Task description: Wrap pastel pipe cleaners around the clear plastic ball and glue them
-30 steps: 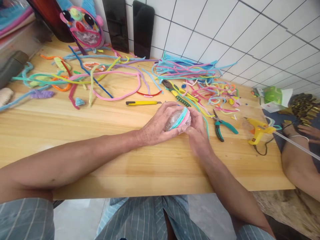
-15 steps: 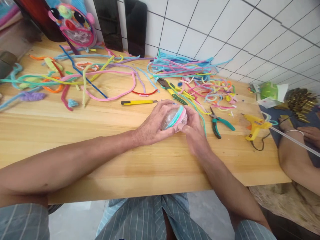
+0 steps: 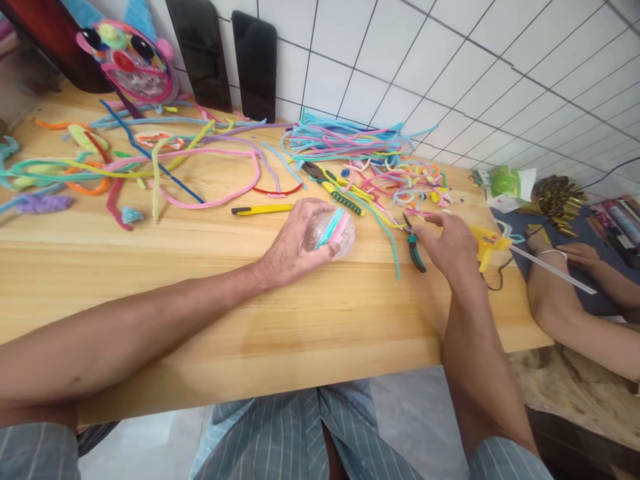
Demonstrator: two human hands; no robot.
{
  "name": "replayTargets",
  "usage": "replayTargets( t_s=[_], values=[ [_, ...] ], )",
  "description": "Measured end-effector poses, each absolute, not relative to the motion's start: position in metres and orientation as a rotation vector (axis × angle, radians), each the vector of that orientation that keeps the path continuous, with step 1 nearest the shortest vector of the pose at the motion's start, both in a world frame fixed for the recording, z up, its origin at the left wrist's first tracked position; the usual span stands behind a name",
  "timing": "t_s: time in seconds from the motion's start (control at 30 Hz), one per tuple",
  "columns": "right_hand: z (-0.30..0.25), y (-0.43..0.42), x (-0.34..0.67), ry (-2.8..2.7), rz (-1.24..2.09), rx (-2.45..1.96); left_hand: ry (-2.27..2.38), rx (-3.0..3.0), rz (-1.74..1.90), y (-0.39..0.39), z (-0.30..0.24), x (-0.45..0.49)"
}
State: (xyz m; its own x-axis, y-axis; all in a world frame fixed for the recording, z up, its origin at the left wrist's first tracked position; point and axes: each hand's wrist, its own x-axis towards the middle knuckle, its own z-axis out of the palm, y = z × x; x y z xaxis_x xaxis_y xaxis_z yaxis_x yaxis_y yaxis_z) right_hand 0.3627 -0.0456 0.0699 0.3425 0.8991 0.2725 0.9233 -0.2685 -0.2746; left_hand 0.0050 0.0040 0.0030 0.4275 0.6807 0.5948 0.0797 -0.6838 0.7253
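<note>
My left hand is closed round a clear plastic ball wrapped with pink and teal pipe cleaners, held just above the wooden table. My right hand lies to the right, apart from the ball, fingers curled over the green-handled pliers. Whether it grips them I cannot tell. The yellow glue gun sits just behind that hand.
Loose pipe cleaners cover the far table, with a yellow utility knife, yellow-handled pliers and a pipe-cleaner clown face. Two dark phones lean on the tiled wall. Another person's arm rests at the right.
My right hand let go of the ball and moved right to the green-handled pliers. The left hand keeps the ball. The view has shifted to the right.
</note>
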Motion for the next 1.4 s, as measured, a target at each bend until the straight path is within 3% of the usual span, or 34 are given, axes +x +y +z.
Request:
replayTargets(
  t_s=[0.33,0.6,0.77,1.03,1.4],
  values=[
    [0.038,-0.041,0.409,-1.737,0.069,-2.457,0.598,2.090,1.258,0.007,0.001,0.005],
    [0.077,-0.055,0.414,-1.541,0.002,-2.377,0.574,2.081,1.280,0.007,-0.001,0.007],
    [0.112,-0.084,0.392,-1.500,-0.113,-2.083,0.557,2.059,1.280,0.008,-0.002,0.007],
    [0.095,-0.080,0.311,-2.029,0.436,-1.429,0.595,2.048,1.250,0.007,0.002,0.006],
    [0.063,-0.085,0.320,-1.976,0.499,-1.408,0.622,2.050,1.264,0.002,0.006,0.005]
  ],
)
